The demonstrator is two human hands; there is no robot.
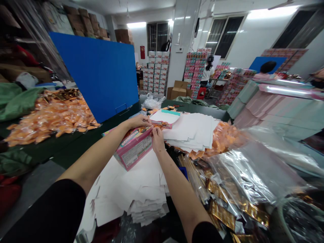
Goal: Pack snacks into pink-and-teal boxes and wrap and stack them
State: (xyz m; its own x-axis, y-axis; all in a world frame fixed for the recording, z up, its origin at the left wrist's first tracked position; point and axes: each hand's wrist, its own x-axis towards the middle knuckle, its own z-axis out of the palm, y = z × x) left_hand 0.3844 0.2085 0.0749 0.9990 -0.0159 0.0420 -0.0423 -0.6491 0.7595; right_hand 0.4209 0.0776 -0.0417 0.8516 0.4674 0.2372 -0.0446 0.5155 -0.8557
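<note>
A pink printed cardboard box [136,152] lies on its side in the middle, over a pile of flat white card sheets [141,189]. Its far right end is open, with a white flap [165,116] edged in teal standing out. My left hand [140,121] lies over the top of the box, fingers closed on the edge by that open end. Lower down, my right hand [158,139] pinches the near corner of the same end. Fingertips of both hands nearly meet there. What is inside the box is hidden.
More white card sheets [197,130] lie beyond my right hand, beside orange wrapped packets [225,136]. Clear plastic bags [243,168], wooden sticks [194,172] and gold sachets [222,214] are at the right. A blue board [101,74] stands left, near heaped orange packets [55,113]. Two people are farther back.
</note>
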